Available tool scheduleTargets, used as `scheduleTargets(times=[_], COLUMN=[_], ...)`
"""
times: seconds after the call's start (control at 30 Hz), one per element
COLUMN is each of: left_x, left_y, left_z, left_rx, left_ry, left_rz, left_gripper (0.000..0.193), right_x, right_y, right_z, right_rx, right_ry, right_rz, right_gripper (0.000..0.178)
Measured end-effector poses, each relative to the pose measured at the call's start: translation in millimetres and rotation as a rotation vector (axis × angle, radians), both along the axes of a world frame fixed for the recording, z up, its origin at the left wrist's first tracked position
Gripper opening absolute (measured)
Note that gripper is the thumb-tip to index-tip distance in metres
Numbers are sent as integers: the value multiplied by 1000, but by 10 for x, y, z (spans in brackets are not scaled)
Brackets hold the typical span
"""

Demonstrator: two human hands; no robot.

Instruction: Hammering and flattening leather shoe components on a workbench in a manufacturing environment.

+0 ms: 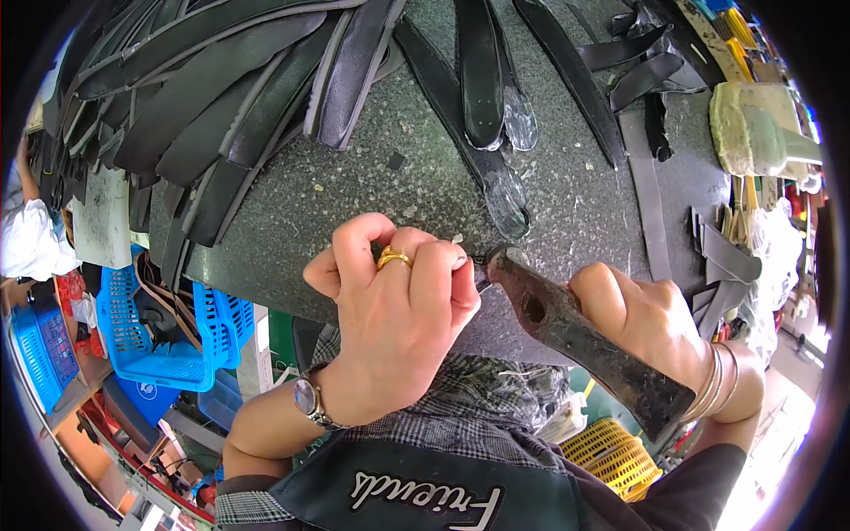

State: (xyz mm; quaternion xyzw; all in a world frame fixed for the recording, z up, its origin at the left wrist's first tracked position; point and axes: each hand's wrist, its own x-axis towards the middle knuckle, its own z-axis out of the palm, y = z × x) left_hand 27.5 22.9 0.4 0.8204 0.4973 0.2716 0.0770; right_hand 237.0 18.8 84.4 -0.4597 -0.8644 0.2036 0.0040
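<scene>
My right hand [645,317] is closed around a dark, worn hammer [567,323]. One end of its metal head rests close to the fingertips of my left hand, near the front edge of the work surface. My left hand [390,296] has its fingers curled and pressed together at that spot. Whatever it pinches is mostly hidden; a small dark bit shows between its fingertips and the hammer. Beyond both hands lie black leather-like straps [481,80], some with glossy, glue-like coated ends [507,203].
A thick heap of black straps [239,97] covers the far left of the speckled stone-like worktop [354,195]. Black scraps [655,75] and a pale, glue-crusted container [748,128] stand far right. Blue baskets [159,327] sit lower left, a yellow basket [613,456] below right.
</scene>
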Motion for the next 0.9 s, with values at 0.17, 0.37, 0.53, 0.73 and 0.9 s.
scheduleTargets(times=[0.17,0.37,0.53,0.73,0.9], left_x=[-121,-4,-149,-215,-235], left_y=[70,156,186,47,28], left_z=[153,75,70,101,41], left_rx=[-24,6,1,-66,50], left_ry=[54,118,-134,-22,9], left_rz=[-120,-144,-17,-155,-233], left_gripper=[26,29,13,36,31], right_x=[30,12,22,41,-10], right_y=[-1,22,4,-21,98], right_z=[-15,42,-33,-85,97], right_rx=[-25,-53,-10,52,-152], right_ry=[27,22,49,11,55], right_rz=[-27,-7,-37,-45,-110], right_gripper=[27,26,25,28,20])
